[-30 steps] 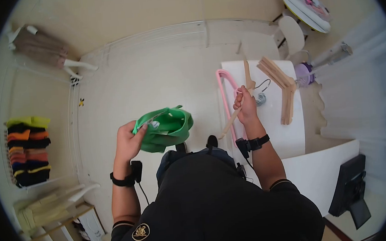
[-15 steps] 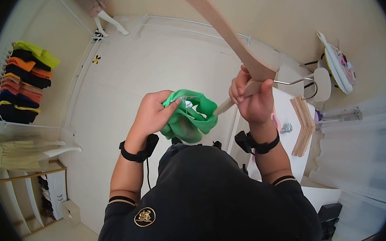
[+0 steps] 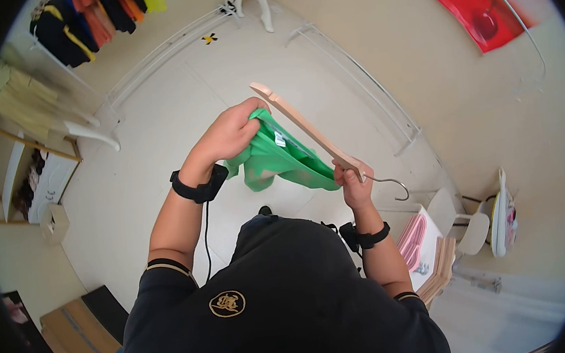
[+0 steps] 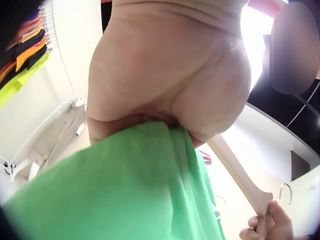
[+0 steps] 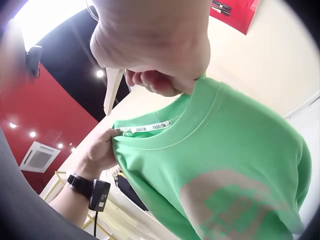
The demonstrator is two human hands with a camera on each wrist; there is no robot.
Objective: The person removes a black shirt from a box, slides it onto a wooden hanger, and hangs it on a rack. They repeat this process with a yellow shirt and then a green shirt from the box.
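My left hand grips the neckline of a green T-shirt, which hangs down from it. In the right wrist view the collar is stretched between both hands, with a white printed neck tape inside it. My right hand holds a wooden hanger near its middle, right at the other end of the collar. One arm of the hanger points up and left above the shirt, and its metal hook sticks out to the right. The hanger's other arm is hidden by the hand and shirt.
Pink hangers and a stack of wooden hangers lie on a white table at the lower right, with a white chair beyond. Folded-over coloured clothes hang on a rack at upper left. Cardboard boxes stand at lower left.
My right hand has lifted the wooden hanger away from the table and brought it to the shirt's collar. The collar is now drawn out between the hands. The head view has turned.
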